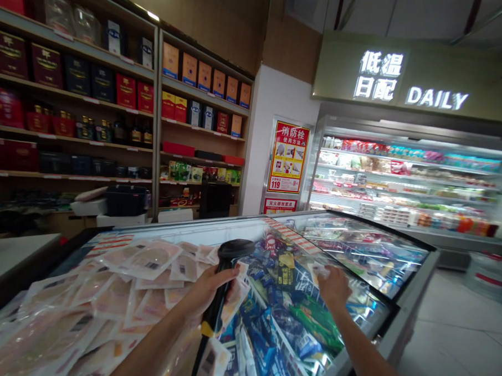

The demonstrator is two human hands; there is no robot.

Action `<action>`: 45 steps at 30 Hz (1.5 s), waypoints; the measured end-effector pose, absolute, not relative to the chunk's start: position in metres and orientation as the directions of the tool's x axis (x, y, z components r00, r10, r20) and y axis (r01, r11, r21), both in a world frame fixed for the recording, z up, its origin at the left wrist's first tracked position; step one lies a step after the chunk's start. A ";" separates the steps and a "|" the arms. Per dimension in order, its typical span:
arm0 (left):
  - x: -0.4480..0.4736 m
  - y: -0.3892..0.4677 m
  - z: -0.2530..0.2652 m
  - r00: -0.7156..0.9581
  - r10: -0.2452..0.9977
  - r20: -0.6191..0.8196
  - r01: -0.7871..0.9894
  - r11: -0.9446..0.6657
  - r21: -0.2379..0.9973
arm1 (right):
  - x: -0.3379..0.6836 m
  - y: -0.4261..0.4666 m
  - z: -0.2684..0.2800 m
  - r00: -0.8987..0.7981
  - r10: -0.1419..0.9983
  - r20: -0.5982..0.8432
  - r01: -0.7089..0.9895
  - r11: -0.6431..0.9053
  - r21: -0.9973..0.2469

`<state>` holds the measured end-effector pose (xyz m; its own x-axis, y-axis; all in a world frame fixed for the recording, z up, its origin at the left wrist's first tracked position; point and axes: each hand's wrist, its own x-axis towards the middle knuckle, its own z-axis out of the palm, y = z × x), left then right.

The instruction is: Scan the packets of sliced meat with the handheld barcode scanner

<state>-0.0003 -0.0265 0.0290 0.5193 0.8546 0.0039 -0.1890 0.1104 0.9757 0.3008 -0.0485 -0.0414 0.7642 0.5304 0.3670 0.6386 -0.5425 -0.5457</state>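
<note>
My left hand [213, 289] is wrapped round the handle of a black barcode scanner [235, 248] with a yellow band, its head up and its cable hanging down. Flat clear packets [156, 261] with pinkish contents and barcode labels lie heaped below and to the left of it. One packet [240, 287] shows just behind the scanner; whether the left hand touches it I cannot tell. Over the freezer's right side, my right hand [333, 288] has its fingers closed at a small whitish thing [317, 270], too blurred to name. Blue and green frozen-food bags [316, 318] lie below that hand.
The chest freezer's dark-edged glass lid [371, 293] extends to the right. Behind stand shelves of boxed bottles [206, 78] and a lit refrigerated display [405, 183]. A pale counter [15, 252] is at the left, and tiled floor [457, 324] lies at the right.
</note>
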 end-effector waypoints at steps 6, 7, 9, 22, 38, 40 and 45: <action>-0.010 -0.031 0.039 0.478 0.878 -0.007 -0.155 0.092 0.984 | 0.190 -0.012 -0.043 0.375 0.871 0.318 0.835 -0.168 -0.524; -0.014 -0.030 0.041 0.474 0.880 -0.018 -0.137 0.093 0.986 | 0.177 -0.010 -0.044 0.334 0.892 0.303 0.839 -0.136 -0.527; -0.022 -0.028 0.044 0.469 0.882 -0.038 -0.103 0.097 0.990 | 0.157 -0.008 -0.046 0.281 0.920 0.272 0.854 -0.110 -0.508; -0.020 -0.034 0.042 0.499 0.866 -0.043 -0.113 0.114 0.987 | 0.180 -0.008 -0.050 0.425 0.864 0.270 0.312 0.141 -0.940; 0.021 -0.043 -0.003 0.617 0.787 0.013 -0.075 0.042 0.996 | 0.283 -0.021 -0.067 0.713 0.612 0.342 0.125 0.369 -0.921; 0.021 -0.046 -0.002 0.633 0.774 0.009 -0.069 0.045 0.997 | 0.281 -0.021 -0.065 0.709 0.614 0.347 0.120 0.379 -0.918; 0.024 -0.050 -0.002 0.656 0.754 -0.001 -0.054 0.049 0.997 | 0.278 -0.023 -0.063 0.702 0.618 0.354 0.117 0.390 -0.913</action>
<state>0.0240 -0.0495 -0.0020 0.6563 0.7545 -0.0012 -0.0543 0.0488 0.9973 0.2781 -0.0230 -0.0631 0.7019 0.6182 0.3537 0.1168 0.3899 -0.9134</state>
